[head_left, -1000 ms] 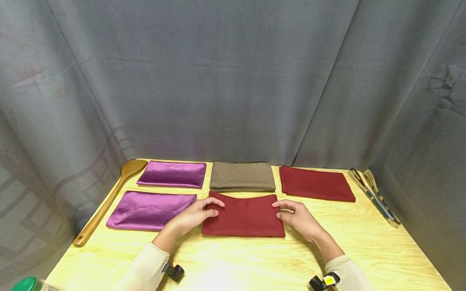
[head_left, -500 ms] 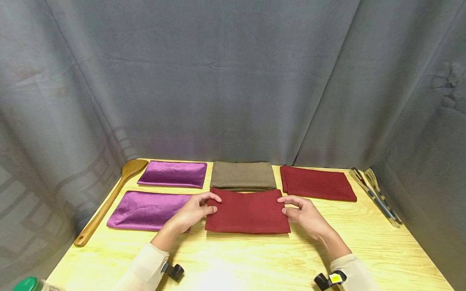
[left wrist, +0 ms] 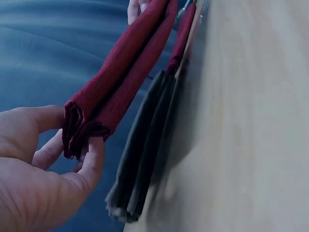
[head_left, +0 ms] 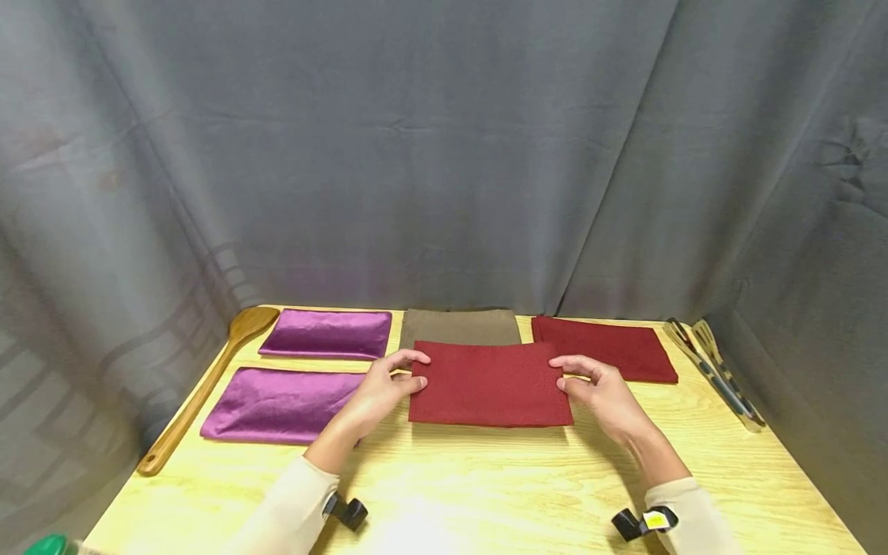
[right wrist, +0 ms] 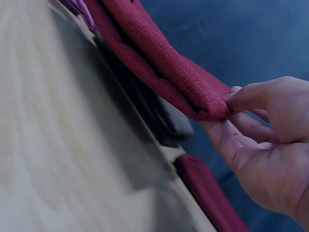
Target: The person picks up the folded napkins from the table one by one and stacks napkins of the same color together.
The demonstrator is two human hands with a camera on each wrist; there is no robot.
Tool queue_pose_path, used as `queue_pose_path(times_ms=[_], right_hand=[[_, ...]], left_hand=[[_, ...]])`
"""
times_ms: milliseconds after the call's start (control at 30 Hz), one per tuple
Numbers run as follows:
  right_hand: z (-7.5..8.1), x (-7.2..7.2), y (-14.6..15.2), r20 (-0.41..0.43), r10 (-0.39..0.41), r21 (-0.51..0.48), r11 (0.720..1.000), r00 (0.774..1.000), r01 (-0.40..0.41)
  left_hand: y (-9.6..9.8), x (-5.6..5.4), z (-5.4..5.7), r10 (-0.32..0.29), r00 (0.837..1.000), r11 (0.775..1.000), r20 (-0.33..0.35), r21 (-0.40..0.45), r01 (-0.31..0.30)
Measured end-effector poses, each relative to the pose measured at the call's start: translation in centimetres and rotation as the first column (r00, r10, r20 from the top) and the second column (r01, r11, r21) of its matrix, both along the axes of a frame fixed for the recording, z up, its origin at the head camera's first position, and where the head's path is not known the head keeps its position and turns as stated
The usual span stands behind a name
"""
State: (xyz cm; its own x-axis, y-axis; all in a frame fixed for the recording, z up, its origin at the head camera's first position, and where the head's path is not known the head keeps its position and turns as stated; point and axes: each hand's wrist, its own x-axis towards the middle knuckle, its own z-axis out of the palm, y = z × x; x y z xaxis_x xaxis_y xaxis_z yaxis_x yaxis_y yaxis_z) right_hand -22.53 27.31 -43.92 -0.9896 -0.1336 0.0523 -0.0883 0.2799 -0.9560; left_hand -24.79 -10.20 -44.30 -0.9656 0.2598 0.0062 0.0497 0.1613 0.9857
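Between my two hands a folded dark red cloth (head_left: 491, 385) hangs above the table, its layered edge showing in both wrist views. My left hand (head_left: 378, 391) pinches its left end between thumb and fingers. At the right end, my right hand (head_left: 602, 395) pinches it the same way. Behind and partly covered by the held cloth lies a folded brown cloth (head_left: 461, 327). A second folded dark red cloth (head_left: 610, 351) lies to the right of the brown one. In the left wrist view the held cloth (left wrist: 116, 77) is apart from the wood surface.
Two folded purple cloths, a rear one (head_left: 326, 333) and a front one (head_left: 277, 405), lie on the left. A wooden spoon (head_left: 201, 401) rests along the table's left edge. Metal tongs (head_left: 714, 374) lie at the right edge. A green lid (head_left: 47, 546) shows at bottom left.
Both hands have lifted the red cloth off the table, moving it up, away and slightly right. It now covers the near part of the brown cloth from view.
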Motion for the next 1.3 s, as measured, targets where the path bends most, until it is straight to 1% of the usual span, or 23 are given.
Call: queue_pose_path(times_ms=[133,233,400,500,600,733,833,967,1167,1300], right_hand=[[0.7,-0.5,1.5,-0.032,-0.037,0.018,0.999,0.999,0.038],[1.3,-0.9,2.8,-0.041,-0.06,0.005,0.998,0.997,0.06],[2.1,-1.7,5.2,-0.027,-0.092,-0.1,0.991,0.995,0.089],[2.3,-2.1,6.7,-0.022,-0.095,-0.191,0.977,0.995,0.09],[2.4,-2.5,8.0,-0.017,-0.09,-0.28,0.957,0.996,0.081],[2.5,-3.0,9.4,-0.008,-0.113,-0.343,0.934,0.994,0.103],[2.6,-3.4,10.5,0.008,-0.159,-0.34,0.928,0.987,0.153],[2.7,-3.9,11.7,0.045,-0.214,-0.337,0.916,0.976,0.216],[2.9,-4.7,13.2,0.079,-0.228,-0.372,0.896,0.97,0.241],[2.9,-5.0,14.1,0.097,-0.262,-0.359,0.891,0.96,0.279]], left_hand=[[1.6,-1.0,0.5,-0.02,1.0,1.0,-0.019,0.005,0.02],[2.9,-1.7,1.1,-0.055,0.998,0.998,-0.029,0.004,0.055],[5.3,-3.3,1.7,-0.133,0.99,0.99,-0.044,0.029,0.135],[6.9,-4.3,1.8,-0.184,0.982,0.981,-0.043,0.061,0.186],[8.4,-5.3,2.0,-0.222,0.975,0.97,-0.016,0.099,0.223],[10.4,-6.6,2.4,-0.237,0.971,0.965,0.022,0.125,0.233],[11.9,-7.5,2.6,-0.238,0.97,0.964,0.041,0.134,0.231],[13.7,-8.5,2.5,-0.237,0.97,0.961,0.058,0.159,0.225],[16.2,-9.4,2.2,-0.224,0.972,0.962,0.072,0.178,0.208],[17.7,-9.9,2.0,-0.212,0.975,0.967,0.06,0.158,0.201]])
